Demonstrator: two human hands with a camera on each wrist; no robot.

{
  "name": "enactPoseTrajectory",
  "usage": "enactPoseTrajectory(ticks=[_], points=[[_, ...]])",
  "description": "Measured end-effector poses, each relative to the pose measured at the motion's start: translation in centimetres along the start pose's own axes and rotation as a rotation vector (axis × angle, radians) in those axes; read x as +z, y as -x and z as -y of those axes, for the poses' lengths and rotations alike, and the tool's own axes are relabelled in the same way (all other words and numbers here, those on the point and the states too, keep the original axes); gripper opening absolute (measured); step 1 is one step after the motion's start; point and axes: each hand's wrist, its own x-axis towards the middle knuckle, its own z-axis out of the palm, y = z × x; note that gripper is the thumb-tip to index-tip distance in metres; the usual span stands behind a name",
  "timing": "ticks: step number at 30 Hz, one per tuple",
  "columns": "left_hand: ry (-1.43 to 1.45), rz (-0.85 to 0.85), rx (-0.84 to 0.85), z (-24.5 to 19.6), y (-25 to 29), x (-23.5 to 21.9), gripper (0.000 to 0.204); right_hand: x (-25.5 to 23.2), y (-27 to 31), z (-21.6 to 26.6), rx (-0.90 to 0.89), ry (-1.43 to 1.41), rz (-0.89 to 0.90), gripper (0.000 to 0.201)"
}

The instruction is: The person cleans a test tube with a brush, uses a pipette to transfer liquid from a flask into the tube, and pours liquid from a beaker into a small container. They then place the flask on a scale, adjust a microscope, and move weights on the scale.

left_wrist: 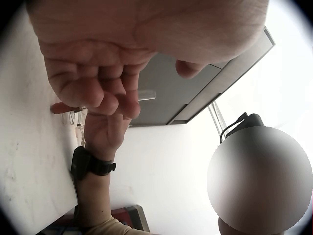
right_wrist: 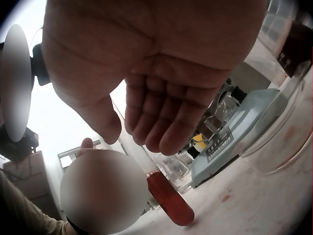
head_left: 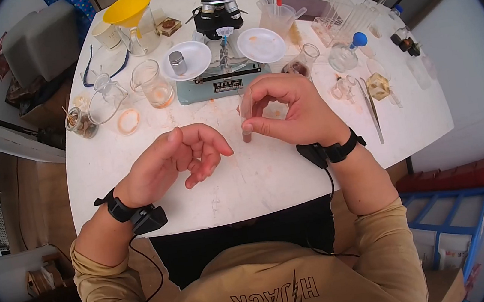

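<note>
A glass test tube (head_left: 246, 134) with reddish liquid in its rounded bottom stands nearly upright over the table, pinched between the thumb and fingers of the right hand (head_left: 294, 108). In the right wrist view the red liquid (right_wrist: 171, 199) fills the tube's lower part, below the right hand's fingers (right_wrist: 168, 122). The left hand (head_left: 179, 158) is to the left of the tube, palm turned inward, fingers loosely bent and holding nothing. The left wrist view shows the left hand (left_wrist: 112, 58) large, with the tube's clear upper end (left_wrist: 146, 95) beyond its fingertips.
Behind the hands stands a balance (head_left: 228, 85) with two white pans, a metal weight (head_left: 177, 63) on the left one. Beakers and a jar (head_left: 81, 123) are at the left; a flask (head_left: 344, 57), tweezers (head_left: 372, 112) and a tube rack (head_left: 333, 30) at the right.
</note>
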Motion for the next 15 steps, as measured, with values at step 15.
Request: enactPoseTrajectory(ticks=[15], points=[[-0.018,0.048,-0.03,0.09,0.01,-0.06,0.094,0.01,0.07,0.27,0.012,0.01,-0.002,0.014]])
